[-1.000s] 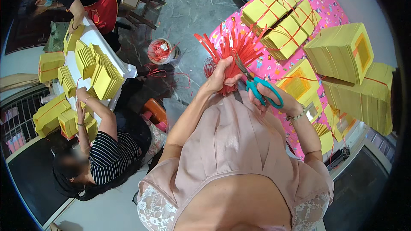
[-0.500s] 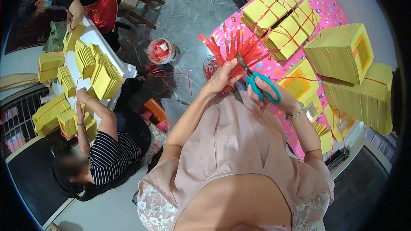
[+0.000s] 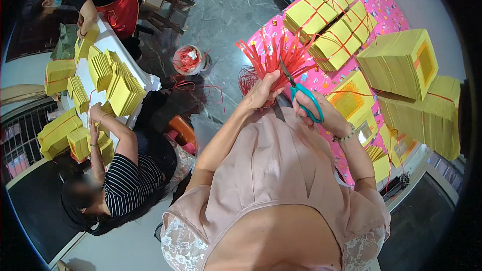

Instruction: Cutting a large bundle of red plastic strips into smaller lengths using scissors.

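A bunch of thin red plastic strips (image 3: 271, 56) fans out from the grip of my left hand (image 3: 262, 90), spreading away from me over the table's near corner. My right hand (image 3: 312, 109) is closed round the teal handles of a pair of scissors (image 3: 315, 104). The scissors' blades lean up and left against the strips, just right of my left thumb. Near my right wrist lie yellow paper sheets (image 3: 351, 101) with orange centres on the pink patterned tablecloth (image 3: 312, 77).
Tied yellow paper stacks (image 3: 311, 12) and taller yellow bundles (image 3: 396, 62) stand on my table. To the left, two people work at a white table (image 3: 135, 81) with more yellow stacks. A bucket (image 3: 187, 60) of red scraps stands on the grey floor.
The scissors' handles have come together and the blades have closed up somewhat against the red strips. My left hand keeps its hold in nearly the same place.
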Action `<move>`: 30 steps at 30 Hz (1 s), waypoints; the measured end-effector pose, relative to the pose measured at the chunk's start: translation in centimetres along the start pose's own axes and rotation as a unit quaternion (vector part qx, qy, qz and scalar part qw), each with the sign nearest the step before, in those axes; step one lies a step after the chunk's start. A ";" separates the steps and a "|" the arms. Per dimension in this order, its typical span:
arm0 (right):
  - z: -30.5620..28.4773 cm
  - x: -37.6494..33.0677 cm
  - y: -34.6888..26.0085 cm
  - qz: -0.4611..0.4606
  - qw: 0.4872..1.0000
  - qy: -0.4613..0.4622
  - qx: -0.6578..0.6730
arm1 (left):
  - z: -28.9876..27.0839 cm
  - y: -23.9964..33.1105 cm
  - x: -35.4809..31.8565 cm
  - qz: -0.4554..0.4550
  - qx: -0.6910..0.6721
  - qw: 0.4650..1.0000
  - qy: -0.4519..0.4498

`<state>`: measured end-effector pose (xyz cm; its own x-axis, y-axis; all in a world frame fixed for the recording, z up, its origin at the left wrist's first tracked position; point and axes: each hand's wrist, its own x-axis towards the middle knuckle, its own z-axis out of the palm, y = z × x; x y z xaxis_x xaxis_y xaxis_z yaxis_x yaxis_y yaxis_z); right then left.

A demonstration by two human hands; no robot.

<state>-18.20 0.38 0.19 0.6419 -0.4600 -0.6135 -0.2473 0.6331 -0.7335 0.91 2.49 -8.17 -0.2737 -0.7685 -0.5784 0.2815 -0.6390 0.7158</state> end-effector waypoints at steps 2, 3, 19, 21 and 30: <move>-0.2 -0.2 -0.1 -0.006 1.000 0.005 -0.007 | -1.8 -1.5 1.0 -0.030 0.002 0.999 -0.027; -0.4 -0.3 0.0 -0.017 1.000 -0.008 -0.012 | -2.0 -1.1 1.0 -0.061 0.004 0.997 -0.055; -0.5 0.0 -0.1 -0.004 0.996 -0.090 -0.022 | 0.5 1.5 -0.4 0.023 0.092 0.995 -0.012; -0.7 0.2 -0.1 -0.011 0.995 -0.098 -0.025 | 0.0 1.1 -0.1 0.007 0.108 0.994 -0.019; -0.4 0.5 -0.2 -0.017 0.997 -0.081 -0.009 | 1.7 3.0 -1.7 0.083 0.158 0.983 -0.034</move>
<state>-18.14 -0.25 -0.12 0.7581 -0.3735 -0.5345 -0.2354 0.6077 -0.7585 0.67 1.90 -4.38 -0.3125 -0.8505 -0.4232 0.0313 -0.4545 0.8902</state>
